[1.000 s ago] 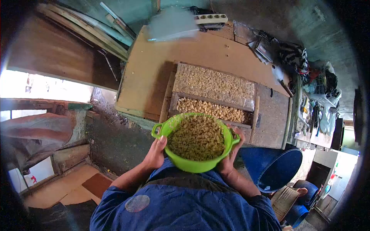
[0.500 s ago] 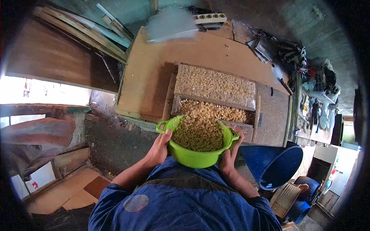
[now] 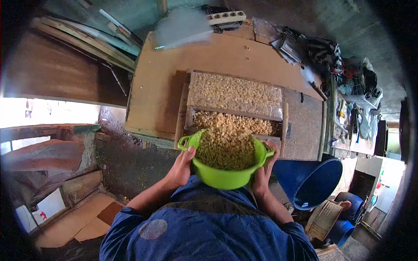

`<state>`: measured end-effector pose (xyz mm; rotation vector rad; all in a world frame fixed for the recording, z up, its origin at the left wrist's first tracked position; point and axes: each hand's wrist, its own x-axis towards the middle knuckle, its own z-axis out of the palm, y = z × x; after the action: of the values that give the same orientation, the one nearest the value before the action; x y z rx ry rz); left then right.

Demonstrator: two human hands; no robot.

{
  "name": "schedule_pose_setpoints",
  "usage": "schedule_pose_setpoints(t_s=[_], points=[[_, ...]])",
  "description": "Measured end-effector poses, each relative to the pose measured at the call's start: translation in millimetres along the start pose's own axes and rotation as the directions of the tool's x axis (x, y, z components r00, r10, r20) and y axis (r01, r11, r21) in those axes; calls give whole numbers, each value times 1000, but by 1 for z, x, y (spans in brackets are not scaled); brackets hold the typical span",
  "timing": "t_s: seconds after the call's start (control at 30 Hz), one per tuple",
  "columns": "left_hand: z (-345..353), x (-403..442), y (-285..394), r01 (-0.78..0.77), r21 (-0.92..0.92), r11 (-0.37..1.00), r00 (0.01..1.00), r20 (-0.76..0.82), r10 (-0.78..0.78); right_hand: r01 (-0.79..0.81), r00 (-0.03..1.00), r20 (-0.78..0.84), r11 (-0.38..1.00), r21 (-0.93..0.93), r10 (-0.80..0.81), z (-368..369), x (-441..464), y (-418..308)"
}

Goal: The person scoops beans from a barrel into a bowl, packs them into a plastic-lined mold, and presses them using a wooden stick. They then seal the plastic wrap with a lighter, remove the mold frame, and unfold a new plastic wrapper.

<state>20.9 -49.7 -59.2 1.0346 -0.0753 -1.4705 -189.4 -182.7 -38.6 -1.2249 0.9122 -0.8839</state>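
My left hand grips the left handle of a bright green plastic bowl, thumb at the rim. Wrapped around the opposite handle is my right hand. Small tan pieces, perhaps chopped nuts, fill the bowl, which I hold close to my body. Some pieces are smeared by motion over its far rim; whether they are airborne or pouring I cannot tell. Just beyond lies a wooden frame. Its open near channel holds similar pieces, and a clear sheet covers more of them behind.
The frame lies on a brown board-topped table. A clear plastic bag and a power strip are at the back. To the right below stand a blue barrel and a cardboard box.
The table and frame have shifted slightly left in view. Both hands keep their hold on the bowl, which has moved slightly right. The loose pieces over the far rim have changed shape.
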Motion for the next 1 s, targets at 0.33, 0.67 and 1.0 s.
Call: schedule_pose_setpoints(t_s=[0.33,0.67,1.0], points=[[37,23,-6,56,-92,994,998,-8,-57,32,999,17,999,9,-32,-36,9,5],[55,42,-29,47,-56,997,999,13,-47,-3,1000,-31,999,34,4,-66,19,-6],[101,60,-41,112,-139,984,992,80,-102,23,999,-45,1000,-12,-24,-108,34,-22]])
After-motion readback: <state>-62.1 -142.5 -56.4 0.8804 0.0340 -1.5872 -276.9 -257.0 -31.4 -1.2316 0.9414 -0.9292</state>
